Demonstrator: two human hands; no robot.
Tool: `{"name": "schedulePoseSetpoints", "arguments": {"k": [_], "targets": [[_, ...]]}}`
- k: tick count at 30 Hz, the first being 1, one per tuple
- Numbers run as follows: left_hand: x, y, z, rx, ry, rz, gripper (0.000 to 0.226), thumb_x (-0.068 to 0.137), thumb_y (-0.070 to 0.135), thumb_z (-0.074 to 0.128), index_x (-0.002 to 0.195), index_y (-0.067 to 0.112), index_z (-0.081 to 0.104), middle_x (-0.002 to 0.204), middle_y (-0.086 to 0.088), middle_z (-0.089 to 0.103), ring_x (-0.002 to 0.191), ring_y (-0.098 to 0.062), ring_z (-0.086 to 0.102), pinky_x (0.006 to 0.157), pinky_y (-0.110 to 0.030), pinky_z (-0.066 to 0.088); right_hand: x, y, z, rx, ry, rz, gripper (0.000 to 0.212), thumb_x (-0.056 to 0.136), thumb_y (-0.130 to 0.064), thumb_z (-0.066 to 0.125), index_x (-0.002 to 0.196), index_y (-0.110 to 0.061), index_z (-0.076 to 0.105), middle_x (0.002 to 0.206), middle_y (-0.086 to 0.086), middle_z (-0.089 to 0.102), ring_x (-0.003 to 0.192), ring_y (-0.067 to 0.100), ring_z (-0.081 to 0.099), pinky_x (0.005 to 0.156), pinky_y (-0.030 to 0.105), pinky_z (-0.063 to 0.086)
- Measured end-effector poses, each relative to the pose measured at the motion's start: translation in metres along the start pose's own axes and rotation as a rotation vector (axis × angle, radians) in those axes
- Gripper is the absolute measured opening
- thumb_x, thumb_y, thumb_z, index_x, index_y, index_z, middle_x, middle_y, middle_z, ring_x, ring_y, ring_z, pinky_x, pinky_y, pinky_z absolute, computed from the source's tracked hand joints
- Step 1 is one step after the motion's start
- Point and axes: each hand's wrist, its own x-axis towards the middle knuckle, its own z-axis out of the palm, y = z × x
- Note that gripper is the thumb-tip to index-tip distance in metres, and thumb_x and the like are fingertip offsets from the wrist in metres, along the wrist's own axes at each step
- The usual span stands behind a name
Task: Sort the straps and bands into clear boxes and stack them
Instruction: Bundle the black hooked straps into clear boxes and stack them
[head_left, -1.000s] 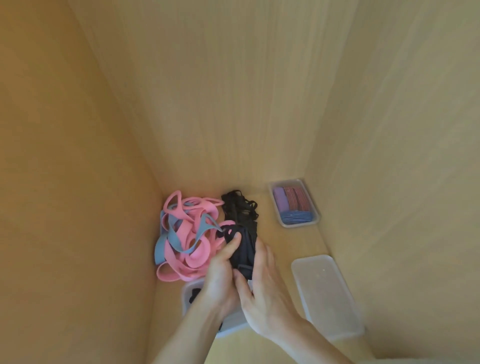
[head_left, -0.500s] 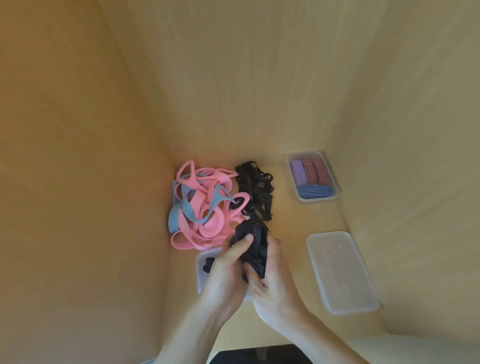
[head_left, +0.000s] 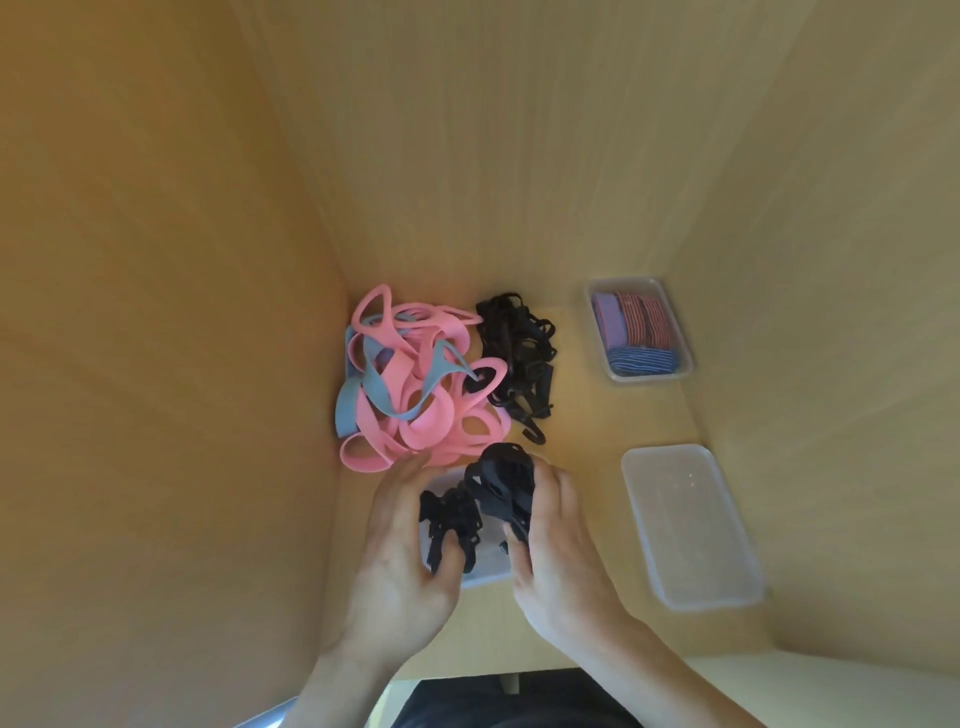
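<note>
A bundle of black straps (head_left: 506, 486) is gripped by the right hand (head_left: 563, 556), whose fingers are curled round its outer side and whose thumb is laid against its near edge. A smaller black clump (head_left: 449, 519) is pinched between the thumb and the outstretched fingers of the left hand (head_left: 397, 551). Both are held over a clear box (head_left: 485, 574), which is mostly hidden beneath the two hands. Just beyond the left fingertips, a tangle of pink and blue bands (head_left: 415, 387) is heaped. A loose black strap pile (head_left: 519, 358) is seen beyond the right hand. To the right of that hand an empty clear container (head_left: 691, 525) is set, and farther beyond it a filled box (head_left: 644, 376) of folded bands.
</note>
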Motion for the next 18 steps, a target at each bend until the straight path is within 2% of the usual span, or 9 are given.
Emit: {"name": "schedulePoseSetpoints", "arguments": {"k": [3,5,8,11,14,18], "targets": [[-0.004,0.004,0.01,0.028,0.071,0.06,0.056,0.085,0.01,0.054,0.139,0.022,0.048,0.15,0.002,0.043,0.143,-0.025,0.04,0.115,-0.027,0.032,0.0,-0.002,0.003,-0.103,-0.023,0.029,0.08,0.092,-0.007,0.059,0.157,-0.012,0.013,0.145,-0.001,0.024,0.134,0.019,0.041,0.111,0.029,0.04],[-0.005,0.005,0.015,0.07,0.056,0.089,0.054,0.087,0.011,0.054,0.141,0.015,0.049,0.153,0.0,0.042,0.142,-0.027,0.04,0.115,-0.033,0.034,0.001,-0.004,0.006,-0.133,-0.029,0.055,0.082,0.091,-0.008,0.06,0.157,-0.011,0.011,0.147,0.001,0.022,0.136,0.021,0.039,0.111,0.031,0.041],[-0.003,0.005,0.019,0.134,-0.064,0.145,0.059,0.091,0.018,0.054,0.15,0.014,0.044,0.159,0.0,0.036,0.144,-0.022,0.034,0.116,-0.039,0.033,0.001,-0.005,0.011,-0.141,-0.011,0.067,0.086,0.09,-0.012,0.064,0.157,-0.01,0.011,0.147,0.003,0.023,0.136,0.023,0.039,0.11,0.033,0.042],[-0.001,0.003,0.02,0.172,-0.157,0.149,0.063,0.092,0.02,0.057,0.153,0.016,0.04,0.162,0.003,0.033,0.149,-0.009,0.026,0.117,-0.037,0.033,-0.001,-0.004,0.015,-0.177,0.008,0.061,0.081,0.094,-0.02,0.062,0.158,-0.009,0.013,0.147,0.005,0.028,0.134,0.022,0.04,0.109,0.032,0.044],[0.001,-0.002,0.022,0.201,-0.206,0.092,0.06,0.092,0.019,0.058,0.151,0.017,0.044,0.161,0.005,0.036,0.149,-0.007,0.028,0.117,-0.038,0.036,-0.002,-0.002,0.02,-0.239,-0.049,0.069,0.079,0.094,-0.021,0.06,0.158,-0.009,0.014,0.145,0.005,0.033,0.131,0.022,0.041,0.105,0.029,0.045],[0.003,-0.004,0.027,0.297,-0.264,0.089,0.06,0.093,0.027,0.044,0.153,0.016,0.042,0.16,0.004,0.035,0.151,-0.006,0.024,0.119,-0.042,0.034,0.002,-0.003,0.022,-0.325,-0.103,0.091,0.079,0.094,-0.03,0.055,0.157,-0.006,0.015,0.144,0.007,0.033,0.127,0.022,0.042,0.1,0.024,0.047]]}}
